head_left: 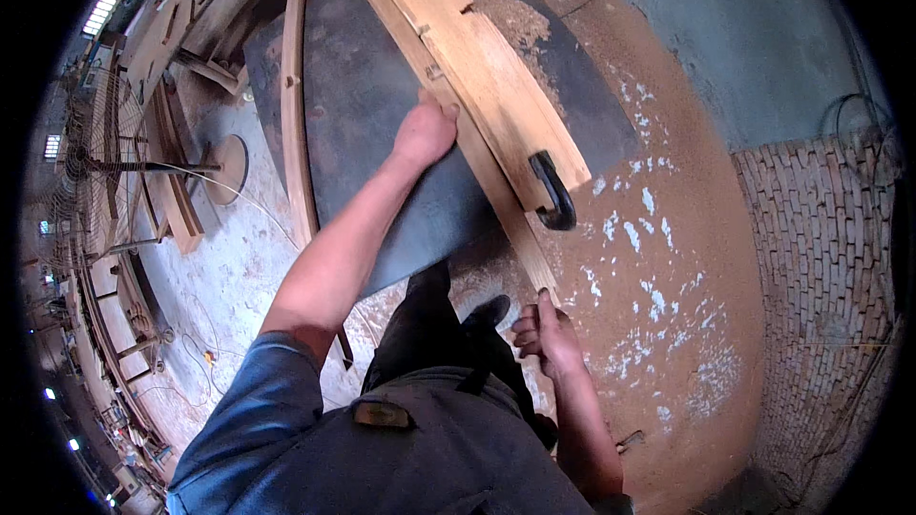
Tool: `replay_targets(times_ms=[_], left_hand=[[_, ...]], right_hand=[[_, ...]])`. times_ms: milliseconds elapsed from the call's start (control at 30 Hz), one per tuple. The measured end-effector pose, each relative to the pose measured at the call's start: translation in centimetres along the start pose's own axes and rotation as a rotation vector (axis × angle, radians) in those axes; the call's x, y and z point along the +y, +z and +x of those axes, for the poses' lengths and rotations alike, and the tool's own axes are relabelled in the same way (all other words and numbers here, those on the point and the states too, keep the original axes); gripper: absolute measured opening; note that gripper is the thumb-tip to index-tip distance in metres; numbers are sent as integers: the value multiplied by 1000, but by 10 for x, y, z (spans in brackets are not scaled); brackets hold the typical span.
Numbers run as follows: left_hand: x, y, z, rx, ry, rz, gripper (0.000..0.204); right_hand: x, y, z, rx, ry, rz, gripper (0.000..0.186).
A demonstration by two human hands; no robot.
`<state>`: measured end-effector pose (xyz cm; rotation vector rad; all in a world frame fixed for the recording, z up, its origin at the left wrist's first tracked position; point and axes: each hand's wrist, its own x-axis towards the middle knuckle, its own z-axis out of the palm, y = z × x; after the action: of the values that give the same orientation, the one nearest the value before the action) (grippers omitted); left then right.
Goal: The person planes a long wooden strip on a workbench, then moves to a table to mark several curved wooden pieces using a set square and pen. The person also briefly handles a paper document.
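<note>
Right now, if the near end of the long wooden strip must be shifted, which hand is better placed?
Probably the right hand: it holds that end of the wooden strip. The left hand is farther along the strip, over the dark tabletop.

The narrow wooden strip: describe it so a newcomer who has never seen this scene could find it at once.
Across the dark table lies a wide board, a black clamp at its near end. The narrow wooden strip runs along that board's left side; unlike its neighbours, it has the left hand and right hand on it.
</note>
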<state>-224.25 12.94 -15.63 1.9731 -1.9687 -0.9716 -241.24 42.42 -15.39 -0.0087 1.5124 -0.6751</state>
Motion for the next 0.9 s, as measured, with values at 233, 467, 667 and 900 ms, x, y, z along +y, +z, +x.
replay_targets(times_ms=[233,467,667,900], left_hand=[[7,0,3,-2,-54,-9,51],[-3,-6,23,61,-35,-6,52],[-9,-22,60,77,-32,25,51],[-31,-45,117,137,41,-13,51]], right_hand=[[-1,45,8,-95,-142,390,49],[-26,59,11,-81,-71,329,44],[-53,84,23,-84,-85,261,46],[-94,127,41,-102,8,357,48]])
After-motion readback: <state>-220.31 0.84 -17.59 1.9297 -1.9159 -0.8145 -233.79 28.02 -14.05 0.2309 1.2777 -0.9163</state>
